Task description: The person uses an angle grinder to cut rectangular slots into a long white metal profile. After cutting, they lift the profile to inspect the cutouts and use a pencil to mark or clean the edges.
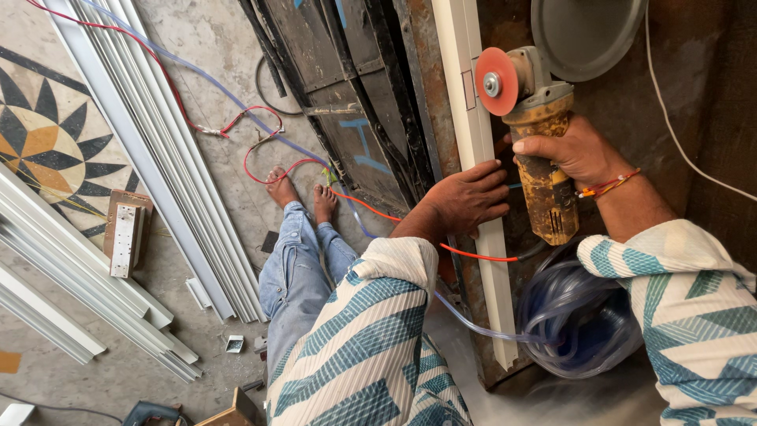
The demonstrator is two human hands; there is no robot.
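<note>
The white profile strip lies along a rusty metal bench, running from twelve o'clock down to six. The left hand presses flat on it, fingers spread and curled over its edge, pinning it down. At three o'clock of that hand the right hand is wrapped tight round the grimy body of an angle grinder, whose red disc sits just beside the strip near a small mark. I see no cut through the strip; the cutting looks not yet done. A coil of clear hose lies at five o'clock, and aluminium lengths lie on the floor at nine.
</note>
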